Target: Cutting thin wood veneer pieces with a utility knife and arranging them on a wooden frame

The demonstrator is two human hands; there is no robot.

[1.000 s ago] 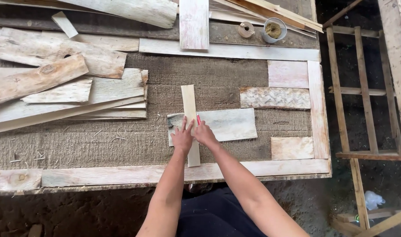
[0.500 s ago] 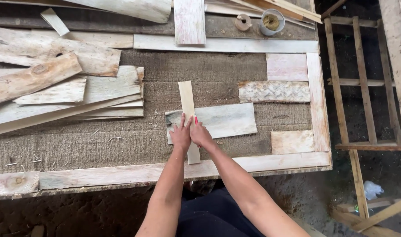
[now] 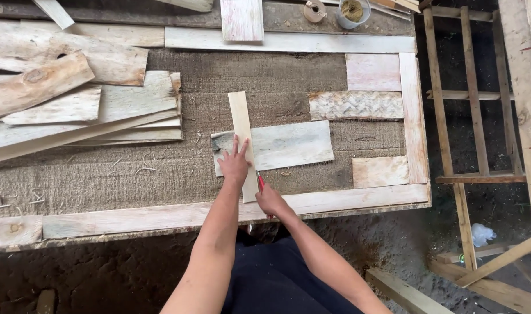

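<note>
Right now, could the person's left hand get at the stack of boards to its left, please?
Probably yes: the left hand lies on the narrow strip, with only bare burlap between it and the stack of boards.

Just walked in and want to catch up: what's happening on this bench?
A person presses their left hand flat on a narrow wood strip laid across a pale board. Their right hand holds a red pencil against the strip's edge. Both pieces lie on burlap inside a wooden frame, with a stack of boards at the left.
</note>
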